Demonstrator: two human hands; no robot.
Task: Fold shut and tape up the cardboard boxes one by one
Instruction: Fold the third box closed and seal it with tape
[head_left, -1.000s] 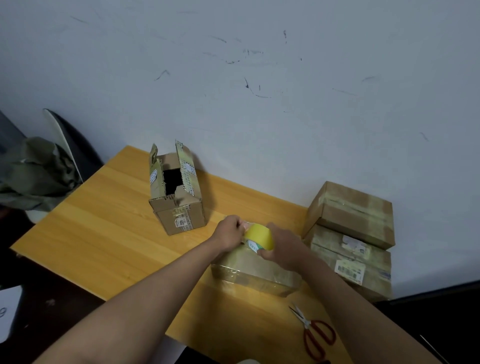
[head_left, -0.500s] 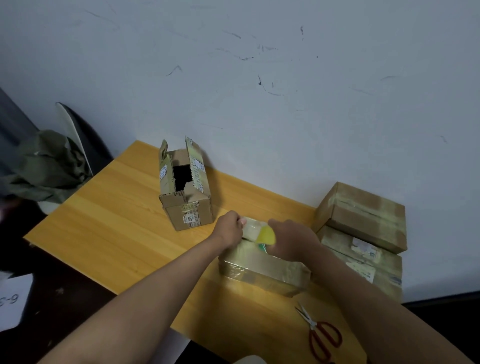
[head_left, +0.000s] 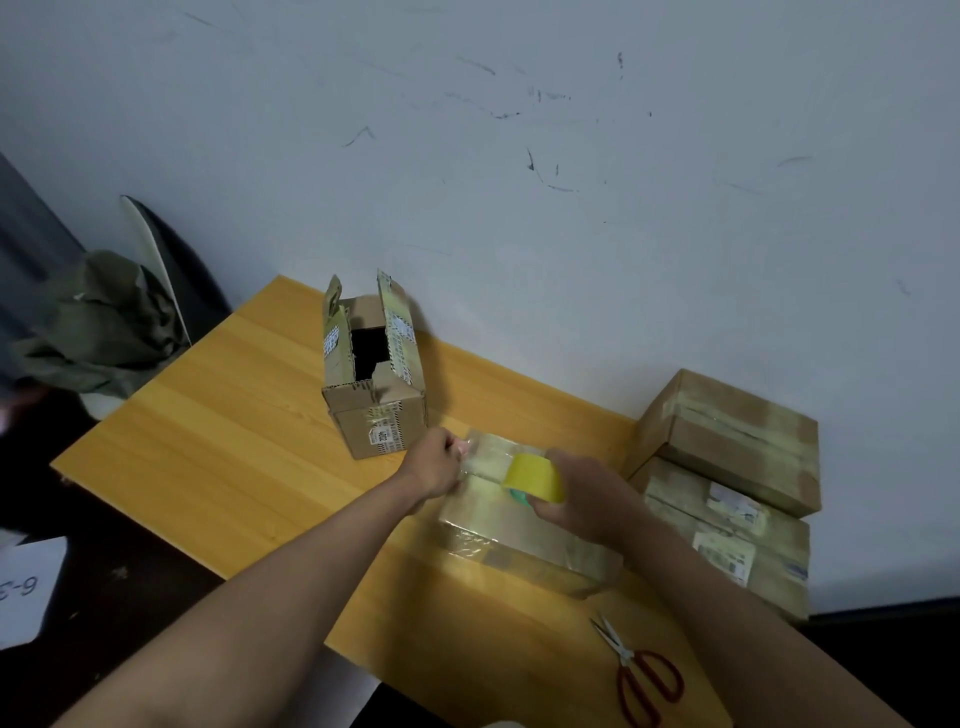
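A: Fingers (head_left: 457, 451) of the left hand (head_left: 434, 464) are curled, pinching the free end of the clear tape at the far left edge of the flat box (head_left: 519, 540). State of the right hand (head_left: 582, 499)?

B: Right hand grips the yellow tape roll (head_left: 535, 477), fingers wrapped round it, just above the flat box top. Compared with half a second ago, the roll sits further from the left hand, with a longer strip of tape drawn between them.

A: Containers?

B: Flat box: flaps closed, wrapped in glossy tape, lying on the table (head_left: 234, 441). Open box (head_left: 371, 374): stands behind the left hand, flaps upright, interior dark; contents cannot be determined. Two sealed boxes (head_left: 727, 467) are stacked at the right against the wall, position unchanged.

A: Other items?

B: Red-handled scissors (head_left: 641, 675) lie on the table near the right forearm, apart from the flat box.
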